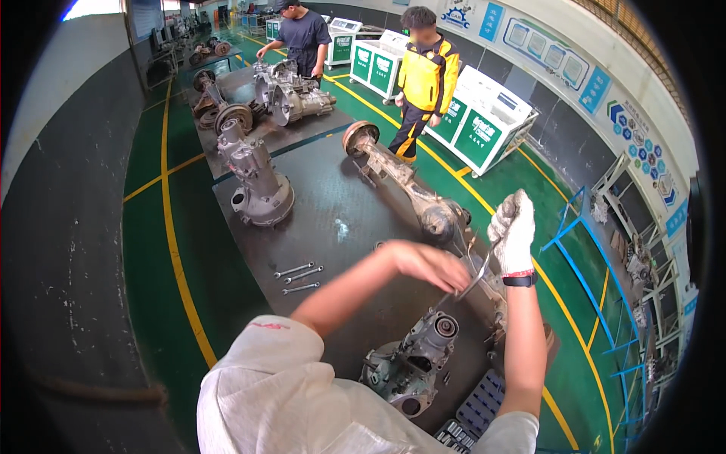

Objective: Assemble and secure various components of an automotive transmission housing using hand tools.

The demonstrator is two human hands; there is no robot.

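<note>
My right hand [513, 231] wears a white glove and a black wristband. It is raised above the axle and closed around the top of a thin bent metal tool [484, 268]. My bare left hand [431, 265] reaches across from the left, fingers held together at the tool's lower end; whether it grips the tool is unclear. Below both hands lies the middle of a long grey axle assembly [393, 178], with a brake drum [359, 138] at its far end. A grey gear housing [412, 363] sits on the dark steel bench [333, 219] near my body.
Three wrenches [299, 276] lie side by side left of my arm. A socket set case [473, 412] is at the bench's near edge. A gearbox [261, 189] stands further left. Two people [427, 76] [302, 38] stand beyond, by white-green cabinets [476, 125]. Blue racks [597, 257] stand to the right.
</note>
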